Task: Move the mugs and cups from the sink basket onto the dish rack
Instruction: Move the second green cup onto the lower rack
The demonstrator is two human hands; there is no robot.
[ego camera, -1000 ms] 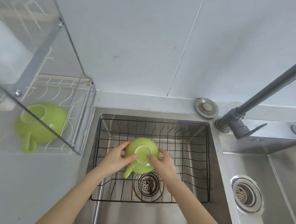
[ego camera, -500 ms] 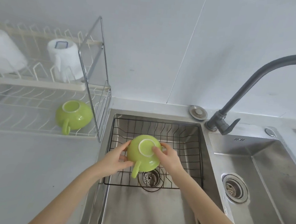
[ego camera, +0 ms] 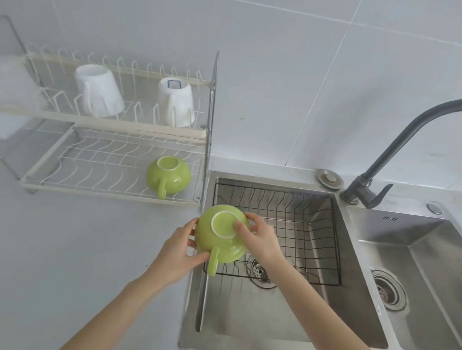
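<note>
A green cup (ego camera: 219, 240) hangs upside down over the left rim of the sink, its handle pointing toward me. My left hand (ego camera: 178, 251) grips its left side and my right hand (ego camera: 260, 241) holds its right side, fingers on the base. The black wire sink basket (ego camera: 302, 238) behind it holds nothing that I can see. On the white dish rack (ego camera: 98, 162), a second green cup (ego camera: 167, 175) sits upside down on the lower tier. Two white mugs (ego camera: 98, 90) (ego camera: 176, 103) stand upside down on the upper tier.
A dark grey tap (ego camera: 390, 150) arches over the divider between the two steel sink bowls. The right bowl (ego camera: 426, 278) has a drain strainer. Grey countertop (ego camera: 61, 257) spreads in front of the rack. A metal frame post (ego camera: 209, 122) stands at the rack's right end.
Both hands have lifted the green cup out of the basket and carried it left to the sink's left rim. The view has tilted up, showing more of the rack.
</note>
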